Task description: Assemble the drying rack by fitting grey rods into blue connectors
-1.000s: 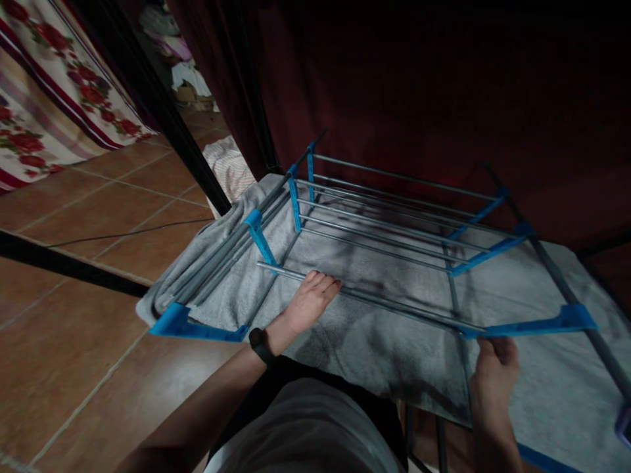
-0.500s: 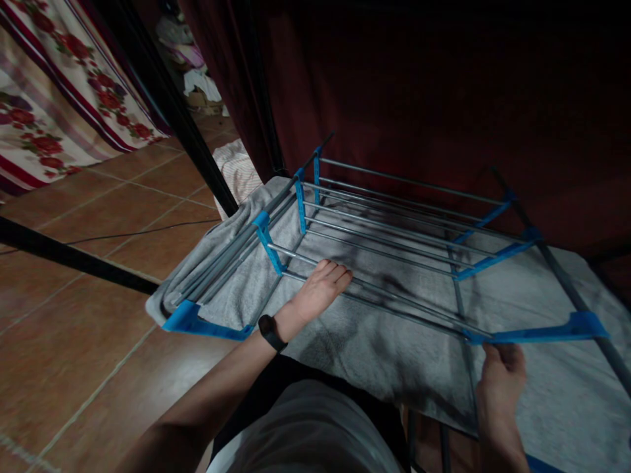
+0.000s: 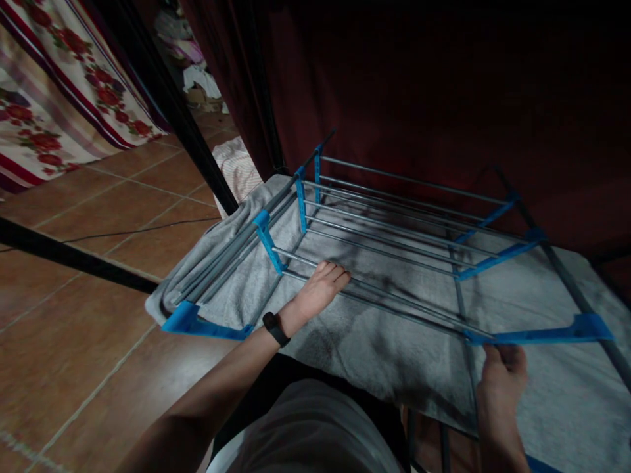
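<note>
A rack of grey metal rods (image 3: 374, 290) and blue plastic brackets lies on a grey blanket (image 3: 394, 355) in front of me. My left hand (image 3: 325, 284), with a black band on its wrist, is wrapped around the nearest upper rod, left of its middle. At that rod's right end, my right hand (image 3: 503, 371) has its curled fingers on the underside of a blue bracket (image 3: 542, 335); the fingertips are partly hidden. The rod's left end meets another blue bracket (image 3: 270, 243). Farther back, several rods span between more brackets.
Loose grey tubes (image 3: 221, 263) lie along the left side of the rack. Black metal posts (image 3: 182, 125) stand left of the blanket, and a dark red curtain (image 3: 419, 98) hangs behind. Tiled floor (image 3: 98, 276) with a thin cable (image 3: 142, 230) is at left, near a floral curtain (image 3: 73, 85).
The right-hand bracket has shifted slightly to the right, and the near rod's right end with it. Both hands keep nearly the same places.
</note>
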The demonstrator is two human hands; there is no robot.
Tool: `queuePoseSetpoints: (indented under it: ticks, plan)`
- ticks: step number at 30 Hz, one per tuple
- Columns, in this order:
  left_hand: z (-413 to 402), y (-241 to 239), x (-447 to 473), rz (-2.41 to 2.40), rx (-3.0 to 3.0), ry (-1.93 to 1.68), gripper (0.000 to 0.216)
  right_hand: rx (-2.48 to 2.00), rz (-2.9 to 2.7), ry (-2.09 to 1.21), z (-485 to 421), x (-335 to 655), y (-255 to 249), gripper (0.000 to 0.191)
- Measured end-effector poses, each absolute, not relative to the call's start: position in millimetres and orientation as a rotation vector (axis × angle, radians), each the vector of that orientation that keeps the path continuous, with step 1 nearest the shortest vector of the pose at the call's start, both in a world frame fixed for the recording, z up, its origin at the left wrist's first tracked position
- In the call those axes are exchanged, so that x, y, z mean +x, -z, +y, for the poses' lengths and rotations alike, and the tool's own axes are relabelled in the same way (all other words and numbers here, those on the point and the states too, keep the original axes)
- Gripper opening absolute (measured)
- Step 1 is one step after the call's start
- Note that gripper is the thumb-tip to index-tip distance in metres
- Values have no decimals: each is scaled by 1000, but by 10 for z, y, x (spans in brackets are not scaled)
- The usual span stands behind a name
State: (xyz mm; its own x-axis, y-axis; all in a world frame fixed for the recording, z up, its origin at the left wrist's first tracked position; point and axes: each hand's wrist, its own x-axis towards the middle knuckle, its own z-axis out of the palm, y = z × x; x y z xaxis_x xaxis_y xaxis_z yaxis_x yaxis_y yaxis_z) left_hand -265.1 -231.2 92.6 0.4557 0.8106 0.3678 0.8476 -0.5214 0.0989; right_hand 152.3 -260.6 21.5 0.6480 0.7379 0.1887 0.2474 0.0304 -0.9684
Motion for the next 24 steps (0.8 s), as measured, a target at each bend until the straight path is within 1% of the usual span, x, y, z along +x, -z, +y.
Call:
queuePoseSetpoints:
  ticks: [5,10,24]
  plan:
    - [-2310,-934,-2654,-1463,-2600,560,34,-1553,-860,-452,-2598,1511,-220,39]
    - [-2293,-911,-2653,-1439,-2578,563,31,-1546,-841,-458,-2589,1534,-189,36]
    - [-2288,-687,-2665,-1486,-2596,541,30,-1509,-807,-484,-2593,1505,-225,36]
